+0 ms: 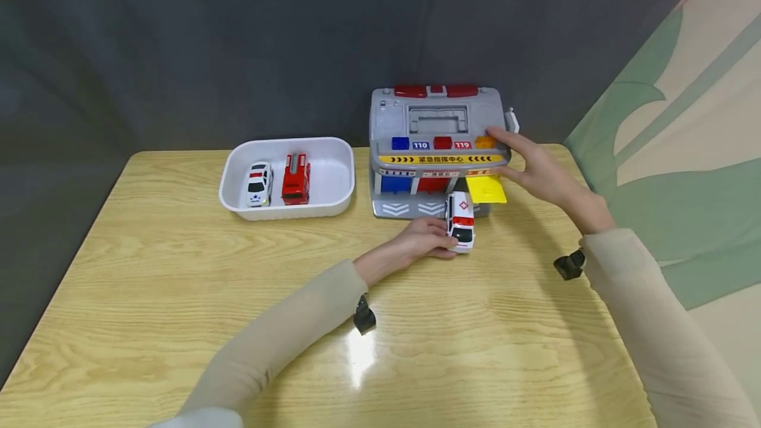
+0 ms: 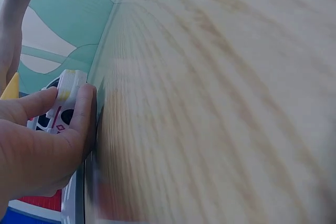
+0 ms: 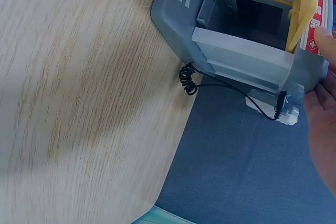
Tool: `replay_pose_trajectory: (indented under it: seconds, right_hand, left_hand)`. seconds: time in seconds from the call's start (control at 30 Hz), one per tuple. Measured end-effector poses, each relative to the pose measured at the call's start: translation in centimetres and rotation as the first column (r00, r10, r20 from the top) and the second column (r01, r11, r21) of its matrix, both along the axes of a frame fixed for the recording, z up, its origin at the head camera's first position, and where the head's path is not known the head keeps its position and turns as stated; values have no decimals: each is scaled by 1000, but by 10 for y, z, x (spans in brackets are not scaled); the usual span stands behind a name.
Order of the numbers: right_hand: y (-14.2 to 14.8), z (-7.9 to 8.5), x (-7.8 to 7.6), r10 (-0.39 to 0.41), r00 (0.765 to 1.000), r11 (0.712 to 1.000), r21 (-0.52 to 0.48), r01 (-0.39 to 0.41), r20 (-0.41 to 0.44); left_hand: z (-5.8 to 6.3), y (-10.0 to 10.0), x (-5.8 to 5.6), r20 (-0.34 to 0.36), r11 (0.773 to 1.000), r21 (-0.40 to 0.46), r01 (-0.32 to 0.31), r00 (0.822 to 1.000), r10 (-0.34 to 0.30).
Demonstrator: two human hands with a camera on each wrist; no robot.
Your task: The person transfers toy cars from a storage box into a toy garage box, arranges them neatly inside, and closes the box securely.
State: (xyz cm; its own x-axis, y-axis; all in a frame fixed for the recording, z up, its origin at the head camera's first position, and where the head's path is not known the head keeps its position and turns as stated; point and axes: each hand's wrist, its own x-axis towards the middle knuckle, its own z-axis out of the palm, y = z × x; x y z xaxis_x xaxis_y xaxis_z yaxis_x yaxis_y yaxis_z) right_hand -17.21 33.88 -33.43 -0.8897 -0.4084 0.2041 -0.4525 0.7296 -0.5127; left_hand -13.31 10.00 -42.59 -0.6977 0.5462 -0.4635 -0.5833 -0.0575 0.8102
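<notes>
My left hand (image 1: 421, 240) pinches a white toy ambulance (image 1: 461, 220) at its front end, thumb on one side and fingers on the other. The ambulance has a red light bar and a red cross, and its rear points to the grey toy emergency station (image 1: 386, 114). Over the right bay, a yellow door (image 1: 487, 190) is swung up; the right wrist view shows the hollow bay (image 3: 257, 17) under it. My right hand (image 1: 543, 174) grips the station's right front corner, one finger on the roof and the thumb (image 3: 326, 43) against the red front label.
Left of the station, a white plastic tray (image 1: 346, 183) holds a white toy police car (image 1: 259, 183) and a red toy fire truck (image 1: 296, 179). A coiled black cord (image 3: 189, 80) hangs by the station's side. Behind the wooden table (image 1: 178, 269) hangs a dark curtain (image 1: 267, 38).
</notes>
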Motion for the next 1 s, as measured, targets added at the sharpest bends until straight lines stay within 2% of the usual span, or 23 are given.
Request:
replay_pose_trajectory:
  seconds: [0.27,0.57,1.0]
  right_hand:
    - [0,-1,-1,-33,999,999,6,34,-31]
    - [4,-2,0,-30,999,999,15,30,-41]
    - [4,-1,1,-48,997,998,24,50,-52]
  left_hand:
    - [-5,15,-2,-30,1000,-22,16,999,-17]
    - [-3,22,-6,3,999,-23,25,1000,-25]
    - [-1,28,-12,53,1000,-20,-9,999,10]
